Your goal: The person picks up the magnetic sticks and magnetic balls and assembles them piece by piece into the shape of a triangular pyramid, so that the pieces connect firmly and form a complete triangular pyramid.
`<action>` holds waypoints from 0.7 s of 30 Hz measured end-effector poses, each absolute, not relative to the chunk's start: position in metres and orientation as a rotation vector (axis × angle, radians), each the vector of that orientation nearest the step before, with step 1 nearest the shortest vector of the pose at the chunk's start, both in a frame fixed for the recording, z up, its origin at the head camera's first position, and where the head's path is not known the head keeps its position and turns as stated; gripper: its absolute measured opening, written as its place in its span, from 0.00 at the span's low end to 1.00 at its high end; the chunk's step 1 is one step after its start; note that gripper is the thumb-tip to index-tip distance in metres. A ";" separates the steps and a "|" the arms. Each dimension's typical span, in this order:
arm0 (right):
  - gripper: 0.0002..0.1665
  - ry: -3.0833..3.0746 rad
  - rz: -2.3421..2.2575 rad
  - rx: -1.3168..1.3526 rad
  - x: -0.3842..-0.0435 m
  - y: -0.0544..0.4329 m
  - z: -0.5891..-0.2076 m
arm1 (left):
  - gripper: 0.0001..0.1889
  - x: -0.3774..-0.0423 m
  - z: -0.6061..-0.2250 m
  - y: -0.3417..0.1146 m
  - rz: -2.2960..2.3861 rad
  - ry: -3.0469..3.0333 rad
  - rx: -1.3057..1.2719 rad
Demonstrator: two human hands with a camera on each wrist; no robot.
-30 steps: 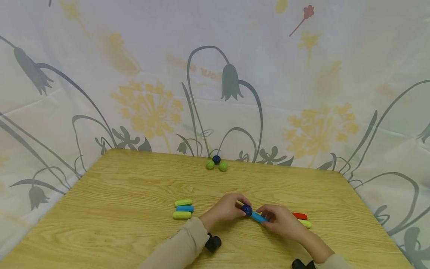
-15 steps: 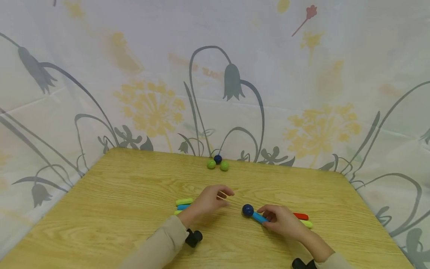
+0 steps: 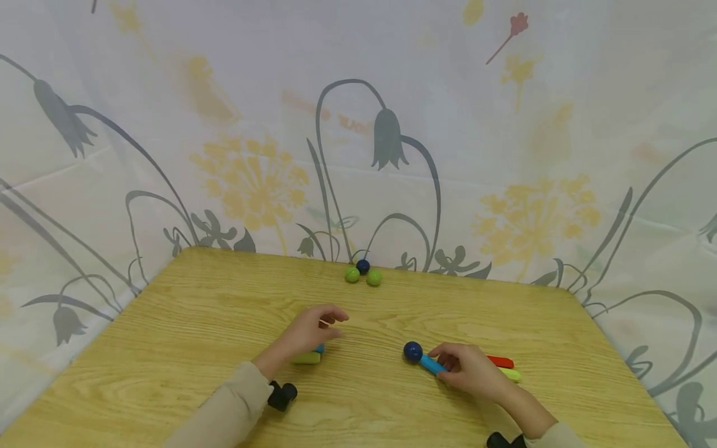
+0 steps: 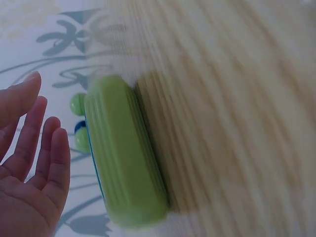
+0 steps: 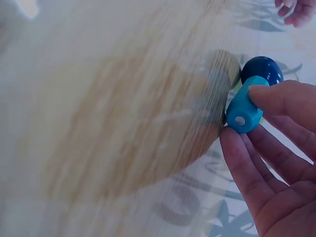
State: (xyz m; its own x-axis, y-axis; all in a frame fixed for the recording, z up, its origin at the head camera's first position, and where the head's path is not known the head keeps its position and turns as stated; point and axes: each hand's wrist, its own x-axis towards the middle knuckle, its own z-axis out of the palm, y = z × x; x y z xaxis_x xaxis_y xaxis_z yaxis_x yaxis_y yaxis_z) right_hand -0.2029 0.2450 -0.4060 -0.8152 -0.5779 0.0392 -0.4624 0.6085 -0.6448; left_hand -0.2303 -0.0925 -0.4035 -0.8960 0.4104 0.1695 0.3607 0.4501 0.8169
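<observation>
My right hand (image 3: 467, 371) pinches a blue rod (image 3: 432, 364) between thumb and fingers. At the rod's far end sits a dark blue ball (image 3: 412, 352); the right wrist view shows a small silvery disc in the near end of the blue rod (image 5: 244, 108). My left hand (image 3: 309, 331) hovers over the rods on the left, fingers loosely bent and holding nothing. Beneath it a yellow-green rod (image 3: 305, 358) and part of a blue rod (image 3: 320, 348) show. In the left wrist view the green rod (image 4: 123, 153) lies close to the left hand (image 4: 34, 163), apart from the fingers.
Two green balls (image 3: 351, 275) and another dark blue ball (image 3: 363, 266) rest near the back edge of the wooden table (image 3: 224, 292). Beside my right hand lie a red rod (image 3: 501, 361) and a yellow-green rod (image 3: 510, 374). A flower-patterned cloth (image 3: 347, 186) hangs behind the table.
My left hand has left the dark blue ball and moved left to above the left rods, covering some of them. The right hand has stayed in place with the blue rod.
</observation>
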 end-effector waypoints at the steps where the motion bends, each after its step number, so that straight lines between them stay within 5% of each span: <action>1: 0.15 2.658 -0.996 -0.871 -0.203 0.245 -0.406 | 0.12 -0.230 -0.404 -0.096 1.454 2.645 0.685; 21: 0.14 2.671 -0.978 -0.876 -0.203 0.247 -0.407 | 0.12 -0.233 -0.404 -0.147 1.254 2.697 0.649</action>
